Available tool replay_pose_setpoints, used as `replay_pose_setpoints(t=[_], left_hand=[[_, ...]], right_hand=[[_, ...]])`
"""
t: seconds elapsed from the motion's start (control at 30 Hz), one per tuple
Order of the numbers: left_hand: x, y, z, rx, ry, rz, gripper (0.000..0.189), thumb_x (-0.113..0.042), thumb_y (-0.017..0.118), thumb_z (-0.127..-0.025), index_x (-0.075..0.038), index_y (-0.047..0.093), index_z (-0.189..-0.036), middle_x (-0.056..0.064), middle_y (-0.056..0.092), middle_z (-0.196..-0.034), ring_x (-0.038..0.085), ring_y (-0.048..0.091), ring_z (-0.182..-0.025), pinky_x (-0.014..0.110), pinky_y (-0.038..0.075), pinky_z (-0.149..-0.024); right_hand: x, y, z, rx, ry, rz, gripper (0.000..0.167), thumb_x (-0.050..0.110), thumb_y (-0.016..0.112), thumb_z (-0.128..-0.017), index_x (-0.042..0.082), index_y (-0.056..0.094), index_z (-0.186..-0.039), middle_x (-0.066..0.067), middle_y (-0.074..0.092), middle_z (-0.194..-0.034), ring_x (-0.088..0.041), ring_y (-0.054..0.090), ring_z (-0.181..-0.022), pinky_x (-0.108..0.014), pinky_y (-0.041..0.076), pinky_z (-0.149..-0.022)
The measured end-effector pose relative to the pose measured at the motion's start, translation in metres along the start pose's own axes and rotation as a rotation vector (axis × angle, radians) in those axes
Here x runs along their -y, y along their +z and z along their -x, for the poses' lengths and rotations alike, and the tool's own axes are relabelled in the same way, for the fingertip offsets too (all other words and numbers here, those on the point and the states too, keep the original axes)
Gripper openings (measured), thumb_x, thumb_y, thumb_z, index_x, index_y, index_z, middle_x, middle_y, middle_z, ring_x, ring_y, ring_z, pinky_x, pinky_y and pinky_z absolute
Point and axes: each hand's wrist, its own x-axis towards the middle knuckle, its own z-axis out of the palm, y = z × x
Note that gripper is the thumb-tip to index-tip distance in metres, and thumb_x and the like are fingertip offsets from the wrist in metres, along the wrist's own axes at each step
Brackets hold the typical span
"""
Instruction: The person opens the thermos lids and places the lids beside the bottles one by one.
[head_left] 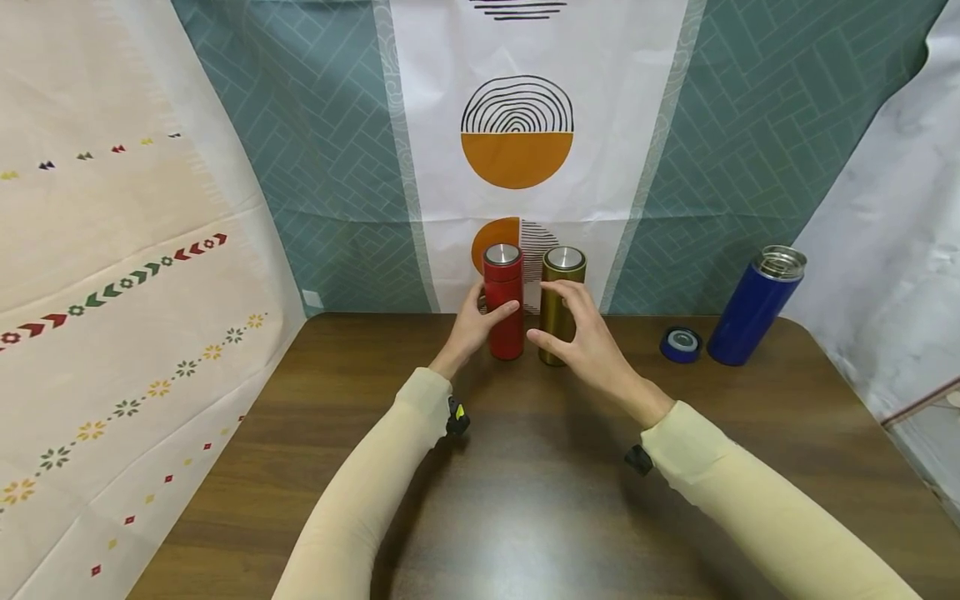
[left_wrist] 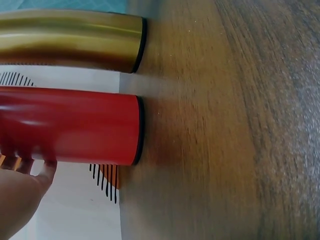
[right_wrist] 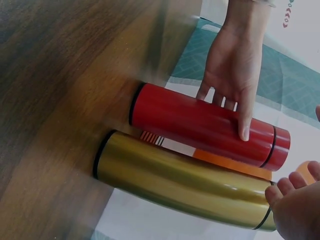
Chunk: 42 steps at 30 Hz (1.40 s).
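A red thermos [head_left: 505, 290] stands upright near the table's back edge, with a silver disc on its lid. My left hand [head_left: 471, 332] holds it from the left, thumb [right_wrist: 244, 120] across the front and fingers behind. Just right of it, a gold thermos [head_left: 555, 315] also stands upright with its lid on. In front of this one is my right hand [head_left: 588, 343], thumb and curved fingers spread apart. Its fingertips [right_wrist: 272, 194] lie close to the gold thermos's lid end in the right wrist view; whether they touch it, I cannot tell.
A blue thermos [head_left: 753, 310] without its lid stands at the back right. Its blue lid [head_left: 680, 344] lies beside it on the wooden table [head_left: 517, 500]. Patterned cloth [head_left: 330, 150] hangs right behind the table's back edge.
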Motion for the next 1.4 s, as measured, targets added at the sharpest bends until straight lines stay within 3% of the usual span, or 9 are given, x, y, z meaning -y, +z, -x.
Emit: replay_pose_setpoints(t=[0.37,0.57,0.97,1.2,1.4], left_hand=[[-0.005,-0.002,0.005,-0.041,0.026,-0.031,0.075,-0.034,0.080,-0.092,-0.014,0.044,-0.155,0.009,0.057,-0.146,0.031,0.053,-0.135,0.051,0.044,-0.113],[-0.018,-0.004,0.017,-0.031,0.047,-0.012,0.069,-0.032,0.081,-0.092,-0.013,0.049,-0.150,0.009,0.059,-0.141,0.029,0.056,-0.131,0.050,0.047,-0.110],[-0.048,-0.008,0.048,0.061,0.059,0.009,0.057,-0.026,0.079,-0.092,-0.011,0.055,-0.142,0.010,0.062,-0.135,0.030,0.060,-0.122,0.048,0.052,-0.105],[-0.055,-0.002,0.067,0.120,0.062,0.023,0.056,-0.020,0.078,-0.094,-0.009,0.054,-0.144,0.012,0.063,-0.137,0.030,0.062,-0.125,0.046,0.051,-0.107],[-0.060,0.004,0.084,0.165,0.063,0.033,0.060,-0.020,0.079,-0.093,-0.011,0.053,-0.146,0.009,0.061,-0.140,0.029,0.059,-0.130,0.047,0.051,-0.108]], right_hand=[[0.007,-0.006,0.003,0.000,-0.049,-0.033,0.071,0.019,0.081,-0.093,0.008,0.045,-0.153,-0.012,0.041,-0.153,-0.032,0.041,-0.142,-0.055,0.032,-0.119],[0.017,-0.015,0.005,0.004,-0.055,-0.051,0.071,0.018,0.080,-0.094,0.006,0.043,-0.154,-0.010,0.042,-0.154,-0.032,0.043,-0.141,-0.054,0.032,-0.120],[0.033,-0.029,0.011,0.033,-0.017,-0.088,0.072,0.018,0.078,-0.095,0.009,0.041,-0.156,-0.007,0.042,-0.155,-0.031,0.041,-0.144,-0.059,0.030,-0.120],[0.042,-0.037,0.019,0.045,-0.033,-0.101,0.070,0.016,0.079,-0.094,0.011,0.044,-0.154,-0.006,0.044,-0.154,-0.029,0.042,-0.143,-0.054,0.032,-0.120],[0.049,-0.043,0.028,0.056,-0.047,-0.048,0.070,0.016,0.080,-0.093,0.012,0.045,-0.154,-0.004,0.045,-0.154,-0.028,0.043,-0.142,-0.058,0.033,-0.118]])
